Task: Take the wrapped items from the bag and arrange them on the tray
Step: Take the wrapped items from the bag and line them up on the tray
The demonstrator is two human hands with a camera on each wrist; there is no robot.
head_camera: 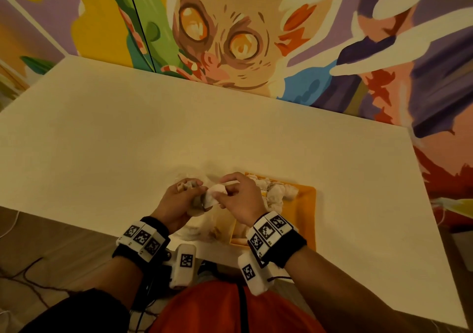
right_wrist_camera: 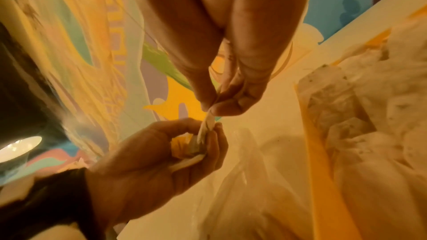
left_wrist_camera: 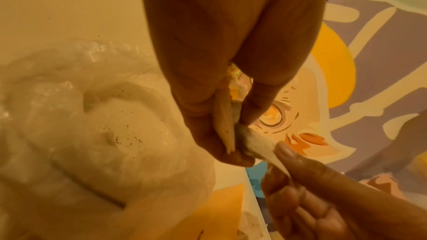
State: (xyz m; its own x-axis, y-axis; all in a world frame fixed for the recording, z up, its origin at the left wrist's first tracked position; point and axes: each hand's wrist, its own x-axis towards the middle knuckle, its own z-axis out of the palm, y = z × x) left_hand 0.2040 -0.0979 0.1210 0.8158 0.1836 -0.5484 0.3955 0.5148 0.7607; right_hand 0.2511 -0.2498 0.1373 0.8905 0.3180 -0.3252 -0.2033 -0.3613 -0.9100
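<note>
One wrapped item (head_camera: 214, 194) is held above the bench (head_camera: 102, 133), pinched between left hand (head_camera: 179, 202) and right hand (head_camera: 236, 199); several already lie on the orange tray (head_camera: 305, 199); the bag (left_wrist_camera: 69, 116) looks nearly emptied.

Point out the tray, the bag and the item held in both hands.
tray (head_camera: 305, 204), head view, bare orange right part.
bag (left_wrist_camera: 97, 116), left wrist view, crumpled plastic middle.
item (head_camera: 215, 196), head view, white wrapping between the hands.
</note>
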